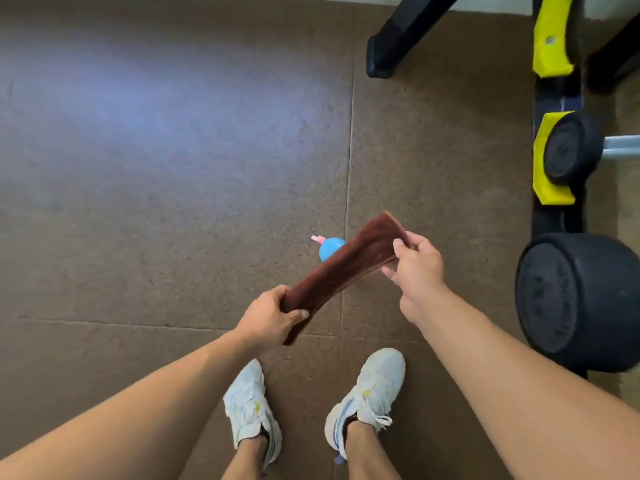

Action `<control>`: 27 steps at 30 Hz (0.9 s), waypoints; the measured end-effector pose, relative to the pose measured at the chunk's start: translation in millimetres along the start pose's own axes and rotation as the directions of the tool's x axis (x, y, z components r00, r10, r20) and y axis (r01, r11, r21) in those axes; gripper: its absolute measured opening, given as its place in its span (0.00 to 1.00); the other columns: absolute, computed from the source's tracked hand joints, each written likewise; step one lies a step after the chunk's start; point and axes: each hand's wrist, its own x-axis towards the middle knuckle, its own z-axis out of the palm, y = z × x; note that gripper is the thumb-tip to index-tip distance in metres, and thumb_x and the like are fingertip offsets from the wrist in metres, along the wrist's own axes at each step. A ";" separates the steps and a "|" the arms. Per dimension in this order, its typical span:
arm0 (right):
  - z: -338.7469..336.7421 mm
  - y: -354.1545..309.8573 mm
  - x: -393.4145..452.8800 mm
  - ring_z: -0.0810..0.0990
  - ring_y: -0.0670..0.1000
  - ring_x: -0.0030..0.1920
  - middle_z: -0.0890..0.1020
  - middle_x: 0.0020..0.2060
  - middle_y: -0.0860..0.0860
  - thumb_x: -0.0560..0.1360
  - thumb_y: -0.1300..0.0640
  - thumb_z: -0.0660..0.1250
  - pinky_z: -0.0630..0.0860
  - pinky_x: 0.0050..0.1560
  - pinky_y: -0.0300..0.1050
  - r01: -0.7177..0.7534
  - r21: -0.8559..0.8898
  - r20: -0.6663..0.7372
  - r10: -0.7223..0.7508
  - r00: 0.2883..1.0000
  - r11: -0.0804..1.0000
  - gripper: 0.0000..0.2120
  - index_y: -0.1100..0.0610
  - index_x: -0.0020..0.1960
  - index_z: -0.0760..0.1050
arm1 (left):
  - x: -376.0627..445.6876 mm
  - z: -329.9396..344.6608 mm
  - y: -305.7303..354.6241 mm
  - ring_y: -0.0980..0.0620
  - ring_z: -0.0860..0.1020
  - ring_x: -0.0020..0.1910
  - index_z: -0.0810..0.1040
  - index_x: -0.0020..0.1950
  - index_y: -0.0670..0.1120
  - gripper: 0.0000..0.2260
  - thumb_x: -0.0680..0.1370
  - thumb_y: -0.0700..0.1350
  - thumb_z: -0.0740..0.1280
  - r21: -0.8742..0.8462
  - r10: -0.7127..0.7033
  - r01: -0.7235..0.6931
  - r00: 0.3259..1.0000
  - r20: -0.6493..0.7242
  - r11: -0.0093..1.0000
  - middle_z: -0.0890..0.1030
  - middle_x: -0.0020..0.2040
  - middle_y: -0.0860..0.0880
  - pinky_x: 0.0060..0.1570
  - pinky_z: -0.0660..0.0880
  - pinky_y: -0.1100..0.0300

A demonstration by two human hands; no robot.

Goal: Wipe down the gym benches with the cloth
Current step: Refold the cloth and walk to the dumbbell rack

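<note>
Preparing the cloth before wiping.
The left hand (266,318) and right hand (417,259) are each pinching an end of the folded brown cloth (341,268), stretching it above the floor (156,168); no bench is clearly showing, so walking to one probably comes next.

cloth (346,268) above bottle (328,248), dumbbells (571,299) right

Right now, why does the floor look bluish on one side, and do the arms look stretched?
Head view: a pale bluish sheen of light falls on the floor upper left. The wide lens swells both forearms at the bottom edge. The cloth and dumbbell rack look slightly soft.
</note>
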 end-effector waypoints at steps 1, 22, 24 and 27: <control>8.0 3.0 17.7 0.78 0.41 0.40 0.80 0.45 0.44 0.86 0.63 0.61 0.77 0.38 0.39 -0.011 -0.016 -0.009 0.011 1.000 1.000 0.09 0.51 0.60 0.75 | 10.7 4.3 -2.0 0.49 0.78 0.45 0.77 0.50 0.49 0.08 0.77 0.47 0.74 0.006 -0.012 0.012 1.000 -0.004 1.000 0.80 0.43 0.50 0.40 0.66 0.59; 74.9 66.4 95.6 0.70 0.59 0.75 0.70 0.76 0.54 0.72 0.44 0.79 0.66 0.76 0.50 0.410 -0.859 0.427 -0.014 0.904 0.308 0.41 0.44 0.80 0.65 | 90.8 22.0 0.7 0.48 0.81 0.61 0.78 0.67 0.51 0.18 0.77 0.46 0.74 -0.083 -0.051 0.043 0.994 -0.095 0.996 0.82 0.63 0.50 0.64 0.76 0.51; 81.3 70.8 98.1 0.74 0.60 0.71 0.75 0.71 0.55 0.75 0.47 0.77 0.70 0.70 0.51 0.427 -0.871 0.426 -0.058 0.903 0.243 0.33 0.43 0.77 0.68 | 89.5 19.6 -2.2 0.49 0.82 0.59 0.79 0.64 0.51 0.16 0.77 0.47 0.73 -0.104 -0.058 0.046 0.992 -0.108 0.993 0.83 0.61 0.51 0.63 0.76 0.53; 87.0 73.1 96.5 0.79 0.63 0.64 0.79 0.63 0.55 0.78 0.54 0.73 0.75 0.62 0.53 0.479 -0.874 0.466 -0.139 0.874 0.085 0.22 0.44 0.70 0.72 | 89.4 18.6 -7.2 0.49 0.81 0.60 0.79 0.65 0.50 0.17 0.77 0.47 0.73 -0.094 -0.058 0.048 0.993 -0.102 0.994 0.83 0.61 0.51 0.64 0.75 0.52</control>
